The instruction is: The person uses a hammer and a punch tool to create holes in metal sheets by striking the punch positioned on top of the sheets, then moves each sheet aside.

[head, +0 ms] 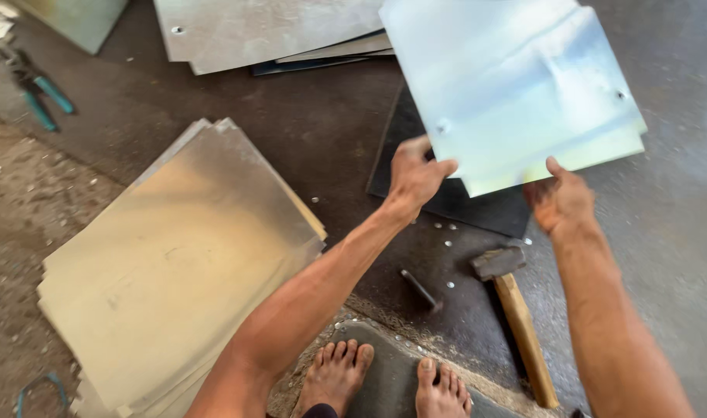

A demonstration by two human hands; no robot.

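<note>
Left hand: the left hand [415, 174] is clamped on the near left edge of a metal sheet [508, 85], fingers curled over the rim.
Right hand: the right hand [561, 201] is closed on the same sheet's near right corner, thumb on top.
Metal sheet: it is held tilted above the floor [663, 255], over a dark mat [477, 205]; small holes are seen near two of its corners.
Hammer: a wooden-handled hammer [516, 310] is laid on the floor just below the right hand.
Punch: a short dark punch [421, 289] is laid beside the hammer, with small metal discs scattered near it.
Stack: a stack of sheets [175, 271] is laid to the left.
Pliers: teal-handled pliers [36, 85] are seen far left.
</note>
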